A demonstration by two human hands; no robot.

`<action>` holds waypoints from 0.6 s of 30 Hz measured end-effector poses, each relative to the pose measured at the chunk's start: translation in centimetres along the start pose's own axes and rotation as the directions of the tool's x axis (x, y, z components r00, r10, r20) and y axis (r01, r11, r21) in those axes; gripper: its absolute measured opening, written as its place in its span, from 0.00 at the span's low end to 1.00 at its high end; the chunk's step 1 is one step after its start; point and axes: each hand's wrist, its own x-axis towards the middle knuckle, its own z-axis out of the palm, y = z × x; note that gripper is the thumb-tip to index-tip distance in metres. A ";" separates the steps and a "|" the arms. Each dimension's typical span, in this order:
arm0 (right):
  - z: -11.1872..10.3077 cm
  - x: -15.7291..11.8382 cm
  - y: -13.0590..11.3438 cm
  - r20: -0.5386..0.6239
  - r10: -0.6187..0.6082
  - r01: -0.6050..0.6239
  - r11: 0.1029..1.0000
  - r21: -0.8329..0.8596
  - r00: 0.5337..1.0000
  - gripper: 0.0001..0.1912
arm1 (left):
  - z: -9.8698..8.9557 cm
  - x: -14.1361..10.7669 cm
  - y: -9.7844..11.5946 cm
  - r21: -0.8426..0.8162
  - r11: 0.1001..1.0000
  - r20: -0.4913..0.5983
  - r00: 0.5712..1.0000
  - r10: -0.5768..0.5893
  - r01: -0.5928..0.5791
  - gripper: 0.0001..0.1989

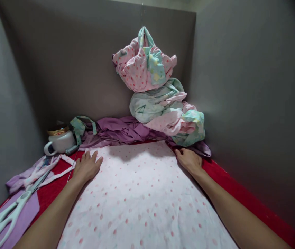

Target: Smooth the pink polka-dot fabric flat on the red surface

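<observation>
So the main thing here is a big sheet of pale pink cotton fabric with small darker pink dots (139,193), spread flat over a red table surface (220,173) and filling most of the lower middle of the view, running from the near edge up toward the back wall.

Left hand (87,167) is lying flat, palm down, on the far left corner of the sheet, fingers spread and relaxed, not gripping anything, just pressing on the cloth. Right hand (189,159) is at the far right corner, knuckles up, fingertips at the edge of the fabric. It looks like it's pinching or tucking that edge, but honestly I can't tell if the fingers are actually closed on it.

Just behind the sheet there's a rumpled purple cloth (121,131) lying along the back of the table. Sitting on top of that, toward the right, is a tall heap of crumpled pink dotted and mint green patterned fabric (157,93) leaning up against the grey back panel (85,62).

Off to the left, a white ceramic mug with a gold lid (59,140) stands near the back corner. In front of it are scraps of lilac and pink cloth strips (33,173), and a pair of white-handled scissors (9,211) lies across them at the near left, well apart from the left hand.
</observation>
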 end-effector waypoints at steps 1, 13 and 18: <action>0.1 0.0 -0.2 -0.002 -0.013 0.013 1.000 -0.012 1.000 0.24 | 0.0 0.0 0.0 -0.003 1.000 0.002 1.000 -0.002 0.002 0.30; 1.2 -1.1 -1.5 -0.045 -0.135 0.130 0.987 -0.094 0.990 0.20 | 0.8 0.1 -0.2 -0.175 0.985 -0.060 0.998 0.000 -0.011 0.30; 1.1 0.7 -1.8 0.030 -0.065 0.066 0.997 -0.050 0.997 0.25 | 0.4 0.5 -0.8 -0.438 0.899 -0.174 0.979 -0.104 0.018 0.28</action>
